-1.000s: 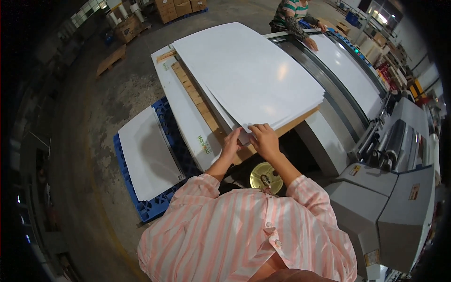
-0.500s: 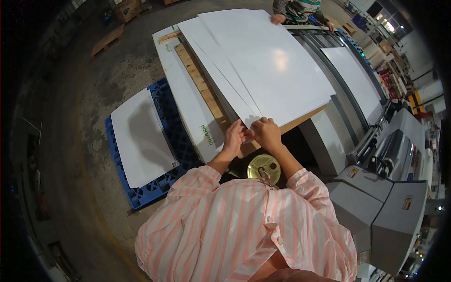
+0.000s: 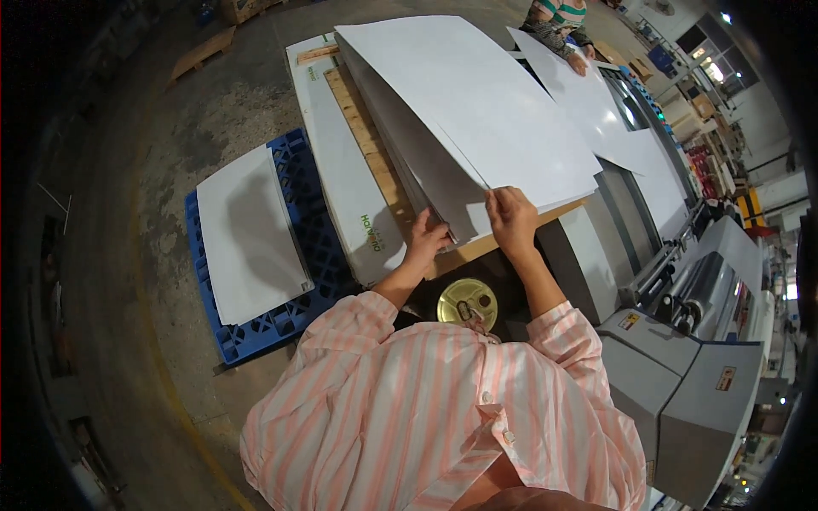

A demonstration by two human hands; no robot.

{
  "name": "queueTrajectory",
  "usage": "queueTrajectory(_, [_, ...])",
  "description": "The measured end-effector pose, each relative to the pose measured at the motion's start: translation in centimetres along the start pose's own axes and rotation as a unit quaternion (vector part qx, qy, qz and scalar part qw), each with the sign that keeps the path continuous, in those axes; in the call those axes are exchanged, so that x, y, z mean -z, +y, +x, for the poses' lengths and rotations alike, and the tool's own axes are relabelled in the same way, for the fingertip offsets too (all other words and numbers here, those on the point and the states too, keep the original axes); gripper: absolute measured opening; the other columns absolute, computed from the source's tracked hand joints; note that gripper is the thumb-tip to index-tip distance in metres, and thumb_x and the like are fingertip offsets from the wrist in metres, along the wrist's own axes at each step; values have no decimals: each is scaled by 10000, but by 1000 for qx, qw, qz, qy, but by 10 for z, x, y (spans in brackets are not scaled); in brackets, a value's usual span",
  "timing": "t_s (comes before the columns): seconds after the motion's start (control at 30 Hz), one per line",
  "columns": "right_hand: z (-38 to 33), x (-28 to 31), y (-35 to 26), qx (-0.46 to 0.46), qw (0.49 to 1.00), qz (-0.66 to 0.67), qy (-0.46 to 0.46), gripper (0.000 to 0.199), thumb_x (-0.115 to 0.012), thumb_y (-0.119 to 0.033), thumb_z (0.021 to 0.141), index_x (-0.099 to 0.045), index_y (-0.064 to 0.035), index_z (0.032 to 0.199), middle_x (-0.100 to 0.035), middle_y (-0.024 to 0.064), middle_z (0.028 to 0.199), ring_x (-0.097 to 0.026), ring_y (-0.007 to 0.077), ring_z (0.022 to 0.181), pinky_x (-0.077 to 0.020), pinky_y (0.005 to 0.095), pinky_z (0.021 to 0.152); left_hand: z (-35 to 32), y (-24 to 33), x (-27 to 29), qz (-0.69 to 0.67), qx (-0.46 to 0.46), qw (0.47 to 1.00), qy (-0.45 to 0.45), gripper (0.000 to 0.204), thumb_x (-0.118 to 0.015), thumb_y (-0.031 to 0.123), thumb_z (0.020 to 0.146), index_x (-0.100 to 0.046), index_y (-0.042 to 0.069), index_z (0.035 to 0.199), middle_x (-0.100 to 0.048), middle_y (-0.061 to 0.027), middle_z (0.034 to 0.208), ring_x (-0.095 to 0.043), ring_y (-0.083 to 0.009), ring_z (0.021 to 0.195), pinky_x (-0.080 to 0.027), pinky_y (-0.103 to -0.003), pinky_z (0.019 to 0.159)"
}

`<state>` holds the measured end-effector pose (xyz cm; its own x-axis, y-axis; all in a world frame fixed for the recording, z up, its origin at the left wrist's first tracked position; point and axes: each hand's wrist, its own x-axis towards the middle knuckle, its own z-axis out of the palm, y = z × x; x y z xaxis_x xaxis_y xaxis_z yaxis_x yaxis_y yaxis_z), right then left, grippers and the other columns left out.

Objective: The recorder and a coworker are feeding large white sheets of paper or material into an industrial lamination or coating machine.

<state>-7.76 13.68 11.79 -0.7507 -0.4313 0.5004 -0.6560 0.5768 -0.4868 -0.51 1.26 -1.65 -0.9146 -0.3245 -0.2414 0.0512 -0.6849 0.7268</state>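
Blue pallet (image 3: 281, 328) at left holds small pile of white sheets (image 3: 247, 234); left hand (image 3: 426, 240) clamped on near corner of lower sheets in big paper stack (image 3: 426, 170) on wooden board; right hand (image 3: 511, 217) pinches lifted top sheets (image 3: 477, 102), fanned apart; most of stack looks unseparated; grey machine (image 3: 682, 375) at right.

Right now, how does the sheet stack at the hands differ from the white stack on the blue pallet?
The sheet stack at the hands lies on a wooden board, its near corner lifted and fanned by the left hand and right hand. The stack on the blue pallet lies flat, untouched and looks smaller. Both are plain white sheets.
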Motion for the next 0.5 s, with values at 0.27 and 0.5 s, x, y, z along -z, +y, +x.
queueTrajectory(0.27, [-32, -42, 34, 17, 974, -114, -193, 186, -549, -231, 842, -637, -70, 812, -599, 106, 778, -576, 317, 770, -464, 415, 646, 9, -8, 5, 159, -14, 987, 27, 327, -587, 156, 864, -510, 65, 1168, -572, -32, 898, -571, -121, 799, -504, -262, 646])
queueTrajectory(0.5, [-22, -30, 17, -50, 971, 1, -236, 315, -625, -366, 774, -683, -65, 843, -630, 134, 850, -587, 310, 813, -480, 389, 681, 6, -10, 7, 57, 0, 998, 2, 285, -602, 206, 866, -582, 8, 1070, -598, -42, 919, -577, -104, 744, -494, -243, 629])
